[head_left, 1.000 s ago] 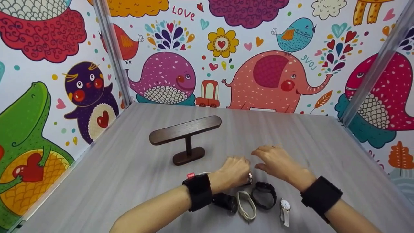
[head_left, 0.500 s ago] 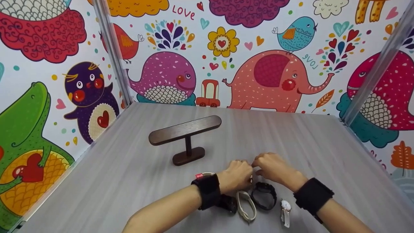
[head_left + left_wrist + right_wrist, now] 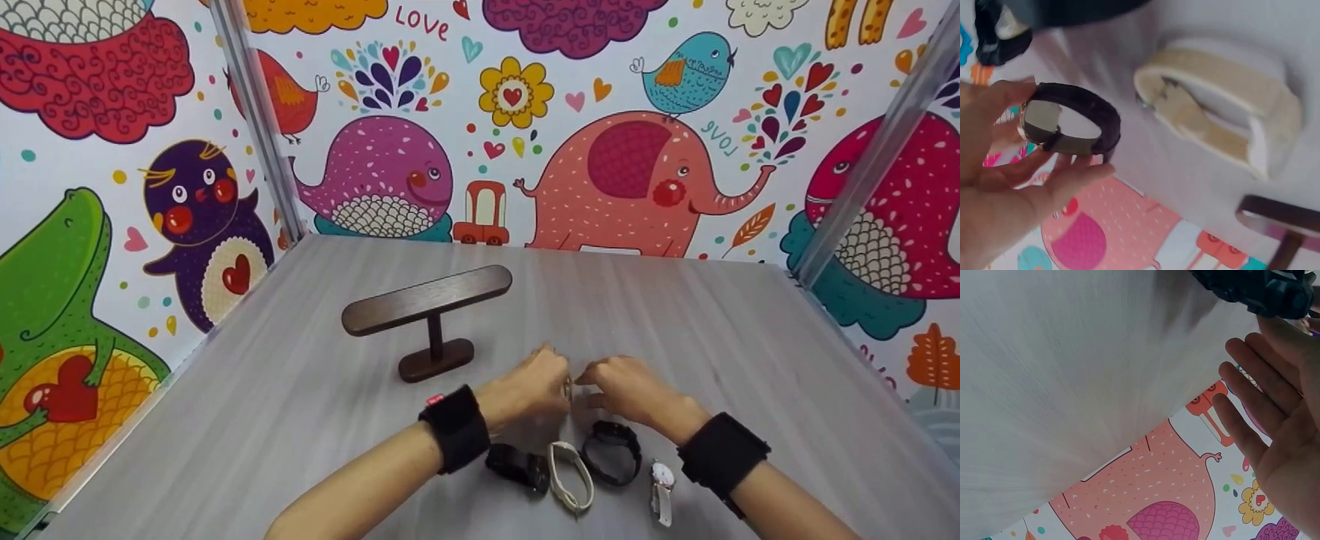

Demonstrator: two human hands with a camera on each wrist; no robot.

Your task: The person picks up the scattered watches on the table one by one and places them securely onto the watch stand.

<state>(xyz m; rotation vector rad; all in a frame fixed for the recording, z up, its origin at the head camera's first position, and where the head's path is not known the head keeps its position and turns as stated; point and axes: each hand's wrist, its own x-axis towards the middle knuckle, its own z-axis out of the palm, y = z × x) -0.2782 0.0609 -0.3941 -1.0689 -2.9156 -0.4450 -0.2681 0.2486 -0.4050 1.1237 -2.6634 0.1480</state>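
Note:
My left hand (image 3: 529,390) holds a wristwatch (image 3: 1078,118) with a dark strap closed in a loop and a gold-edged case. In the left wrist view, the fingers curl round the case side, and the thumb lies along the strap. Only a sliver of this watch shows in the head view. My right hand (image 3: 626,386) is close beside it with loosely bent fingers. The right wrist view shows those fingers (image 3: 1244,424) extended and apart, with nothing seen in the palm. Nearer me lie a black watch (image 3: 517,469), a cream watch (image 3: 571,476) and another black watch (image 3: 611,454).
A dark wooden T-shaped display stand (image 3: 431,300) stands upright at left centre of the grey table (image 3: 660,300). A white-strapped watch (image 3: 661,491) lies at the right front. Printed cartoon walls (image 3: 615,187) enclose the back and sides. Another view of a cream watch (image 3: 1213,101) appears near the left wrist.
My left hand has turned and shifted slightly left and up, with the watch's edge now showing. The right hand has come down and left, closer to the left hand.

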